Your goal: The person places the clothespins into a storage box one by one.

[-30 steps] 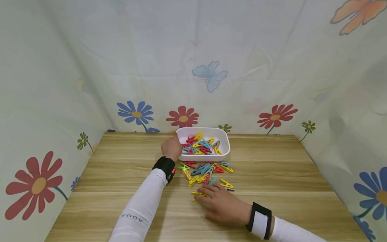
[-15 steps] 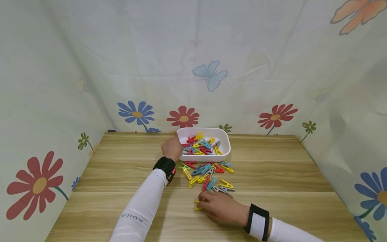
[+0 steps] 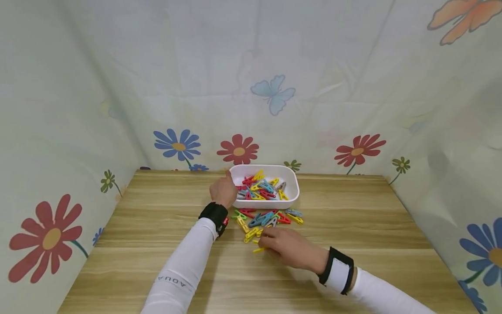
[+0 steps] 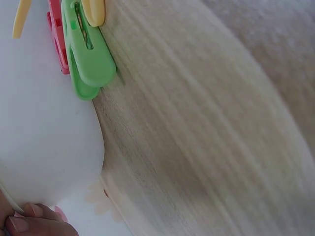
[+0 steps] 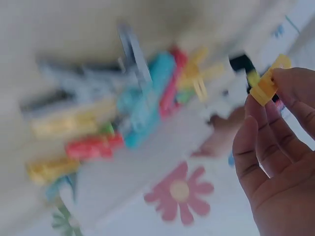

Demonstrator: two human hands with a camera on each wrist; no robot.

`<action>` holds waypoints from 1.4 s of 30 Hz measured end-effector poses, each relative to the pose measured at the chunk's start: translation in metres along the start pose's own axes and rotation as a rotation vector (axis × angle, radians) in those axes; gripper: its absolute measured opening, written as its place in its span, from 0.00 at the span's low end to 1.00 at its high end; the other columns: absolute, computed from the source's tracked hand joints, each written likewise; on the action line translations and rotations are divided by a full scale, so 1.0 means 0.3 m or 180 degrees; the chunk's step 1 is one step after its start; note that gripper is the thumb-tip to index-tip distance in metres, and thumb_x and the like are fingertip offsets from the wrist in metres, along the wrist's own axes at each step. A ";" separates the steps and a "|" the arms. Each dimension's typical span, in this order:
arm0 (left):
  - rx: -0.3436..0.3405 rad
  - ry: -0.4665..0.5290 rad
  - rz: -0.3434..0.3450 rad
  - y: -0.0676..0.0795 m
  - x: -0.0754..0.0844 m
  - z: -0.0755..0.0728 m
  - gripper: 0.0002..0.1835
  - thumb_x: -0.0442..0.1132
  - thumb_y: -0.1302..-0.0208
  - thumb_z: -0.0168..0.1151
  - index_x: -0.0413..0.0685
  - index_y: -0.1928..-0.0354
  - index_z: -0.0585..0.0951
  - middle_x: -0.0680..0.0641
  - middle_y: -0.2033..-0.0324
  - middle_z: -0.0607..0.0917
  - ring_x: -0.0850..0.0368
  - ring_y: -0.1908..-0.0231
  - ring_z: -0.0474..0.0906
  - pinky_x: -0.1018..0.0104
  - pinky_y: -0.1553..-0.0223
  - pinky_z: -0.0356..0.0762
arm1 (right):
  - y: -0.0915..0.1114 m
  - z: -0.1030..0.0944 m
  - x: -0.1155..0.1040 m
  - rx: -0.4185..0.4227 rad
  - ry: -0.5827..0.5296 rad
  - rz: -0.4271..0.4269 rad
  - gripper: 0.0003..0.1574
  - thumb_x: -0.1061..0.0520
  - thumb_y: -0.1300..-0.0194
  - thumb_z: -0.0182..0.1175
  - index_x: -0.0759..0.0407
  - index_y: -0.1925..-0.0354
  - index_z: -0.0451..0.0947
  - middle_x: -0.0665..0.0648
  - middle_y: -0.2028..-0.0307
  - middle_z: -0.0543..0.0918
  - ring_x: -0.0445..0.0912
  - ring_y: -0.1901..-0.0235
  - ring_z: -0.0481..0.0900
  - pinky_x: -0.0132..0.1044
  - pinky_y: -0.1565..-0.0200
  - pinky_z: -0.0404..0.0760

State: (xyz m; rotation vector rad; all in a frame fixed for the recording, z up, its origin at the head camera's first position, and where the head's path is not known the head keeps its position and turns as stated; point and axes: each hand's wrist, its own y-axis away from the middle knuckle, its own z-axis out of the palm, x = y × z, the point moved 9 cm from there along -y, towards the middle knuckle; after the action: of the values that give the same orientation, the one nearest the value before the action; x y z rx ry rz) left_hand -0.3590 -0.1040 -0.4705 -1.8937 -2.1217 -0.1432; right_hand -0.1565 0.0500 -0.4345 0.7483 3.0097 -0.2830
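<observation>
My left hand (image 3: 223, 191) grips the left end of a white plastic tub (image 3: 270, 204); in the left wrist view its fingertips (image 4: 47, 223) curl at the tub's rim. Several red, yellow, blue and grey clothespins (image 3: 267, 194) lie inside the tub. Between thumb and fingers, my right hand (image 3: 292, 248) pinches a yellow clothespin (image 5: 268, 84), lifted off the table. Just in front of the tub lies a loose pile with a green clothespin (image 4: 93, 59), a yellow clothespin (image 3: 242, 224) and others. My right hand hides the near part of this pile in the head view.
The wooden table (image 3: 168, 192) carries the tub near its back edge. A cloth backdrop (image 3: 196, 78) printed with flowers and butterflies rises behind and at both sides. The pile in the right wrist view is blurred.
My right hand has drawn a yellow clothespin towards me, pinched it, and moved up and forward over the near part of the pile. The left hand stays on the tub.
</observation>
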 end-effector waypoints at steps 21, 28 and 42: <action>-0.0070 -0.0017 -0.0076 -0.013 0.002 -0.012 0.33 0.45 0.33 0.59 0.46 0.28 0.65 0.42 0.68 0.86 0.49 0.71 0.82 0.54 0.67 0.81 | -0.230 -0.210 0.364 0.0546 0.0206 0.0717 0.11 0.55 0.36 0.66 0.54 0.55 0.83 0.51 0.59 0.82 0.44 0.61 0.82 0.35 0.58 0.82; -0.0035 -0.0030 -0.0027 -0.003 0.003 -0.011 0.33 0.45 0.34 0.61 0.44 0.29 0.66 0.43 0.74 0.84 0.49 0.75 0.80 0.56 0.73 0.78 | -0.269 -0.058 0.509 0.0412 -0.0046 0.1148 0.12 0.56 0.36 0.65 0.56 0.54 0.83 0.54 0.58 0.82 0.47 0.63 0.82 0.41 0.58 0.82; -0.0065 0.0038 -0.0083 -0.002 0.006 -0.008 0.32 0.45 0.33 0.59 0.45 0.29 0.66 0.41 0.66 0.87 0.47 0.68 0.84 0.53 0.66 0.81 | -0.247 0.068 0.629 0.0116 -0.0231 0.1726 0.38 0.45 0.34 0.63 0.56 0.32 0.67 0.62 0.37 0.74 0.58 0.36 0.71 0.54 0.37 0.72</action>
State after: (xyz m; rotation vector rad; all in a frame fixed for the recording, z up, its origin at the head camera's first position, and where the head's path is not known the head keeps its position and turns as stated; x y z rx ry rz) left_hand -0.3595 -0.1031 -0.4678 -1.8723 -2.1457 -0.1819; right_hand -0.3583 0.0693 -0.4552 1.4672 2.6024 -0.3309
